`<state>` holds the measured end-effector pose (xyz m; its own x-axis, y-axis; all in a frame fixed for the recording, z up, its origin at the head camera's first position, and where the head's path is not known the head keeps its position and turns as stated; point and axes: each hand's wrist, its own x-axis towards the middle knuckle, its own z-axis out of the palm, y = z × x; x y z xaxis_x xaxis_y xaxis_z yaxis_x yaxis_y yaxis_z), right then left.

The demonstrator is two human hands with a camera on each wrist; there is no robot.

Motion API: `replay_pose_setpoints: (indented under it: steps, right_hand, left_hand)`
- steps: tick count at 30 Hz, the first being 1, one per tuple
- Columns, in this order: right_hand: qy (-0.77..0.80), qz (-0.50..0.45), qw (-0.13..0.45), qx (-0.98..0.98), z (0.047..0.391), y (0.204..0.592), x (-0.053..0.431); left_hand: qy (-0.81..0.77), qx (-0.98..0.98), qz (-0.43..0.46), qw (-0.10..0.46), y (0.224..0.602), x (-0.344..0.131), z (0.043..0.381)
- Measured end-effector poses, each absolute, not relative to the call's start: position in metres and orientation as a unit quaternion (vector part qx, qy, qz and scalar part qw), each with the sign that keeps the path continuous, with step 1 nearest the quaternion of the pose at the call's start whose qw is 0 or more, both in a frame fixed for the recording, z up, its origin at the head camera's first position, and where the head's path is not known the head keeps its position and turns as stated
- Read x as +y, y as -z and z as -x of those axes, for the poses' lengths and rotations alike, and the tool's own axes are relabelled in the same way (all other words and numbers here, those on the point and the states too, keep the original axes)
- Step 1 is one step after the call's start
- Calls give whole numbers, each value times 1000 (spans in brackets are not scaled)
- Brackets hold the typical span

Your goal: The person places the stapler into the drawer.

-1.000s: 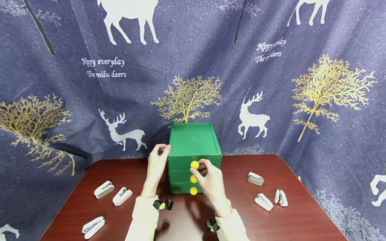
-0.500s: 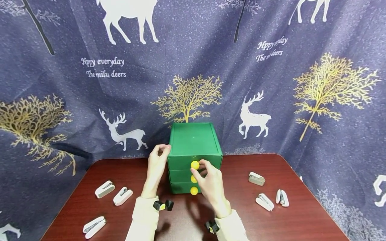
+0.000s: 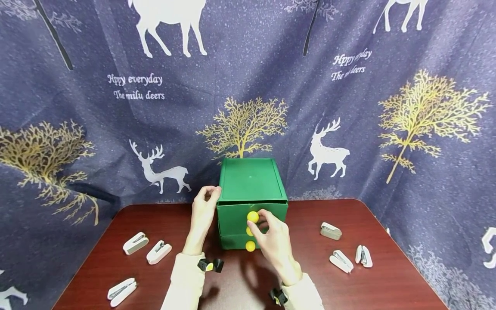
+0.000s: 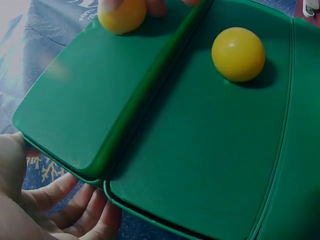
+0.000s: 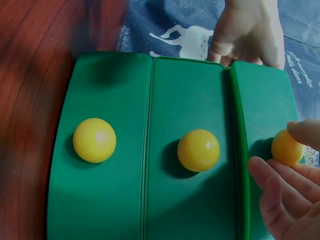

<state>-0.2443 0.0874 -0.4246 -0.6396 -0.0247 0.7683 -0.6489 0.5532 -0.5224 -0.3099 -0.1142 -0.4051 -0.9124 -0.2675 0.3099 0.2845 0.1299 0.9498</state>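
A green three-drawer cabinet (image 3: 249, 178) has one round yellow knob on each drawer front. Between the thumb and fingers of my right hand (image 3: 276, 241) is the top yellow knob (image 3: 253, 216). That top drawer (image 5: 262, 100) stands slightly out from the drawer below, with a thin dark gap under the cabinet's lid. My left hand (image 3: 203, 211) rests its fingertips against the cabinet's left side, near the upper front corner. In the right wrist view, the middle knob (image 5: 198, 150) and bottom knob (image 5: 94, 140) are untouched, on drawers that sit flush.
Several white staplers lie on the brown table (image 3: 232, 284). On the left are staplers such as this one (image 3: 135, 243); on the right, others such as this one (image 3: 341, 261). A dark blue cloth (image 3: 248, 64) printed with deer and trees hangs behind the cabinet.
My right hand has drawn the top drawer a little toward me by its knob, and a gap shows under the lid. The left hand keeps its place on the cabinet's side.
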Motion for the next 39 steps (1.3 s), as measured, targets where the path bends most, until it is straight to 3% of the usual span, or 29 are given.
replay_pose_setpoints:
  steps: [15, 39]
  right_hand:
    - [-403, -257, 389, -788, 228, 426, 92]
    - [-436, -316, 360, -762, 193, 427, 95]
  left_hand:
    - [648, -729, 17, 221, 403, -113, 312]
    - [638, -736, 5, 226, 406, -115, 312]
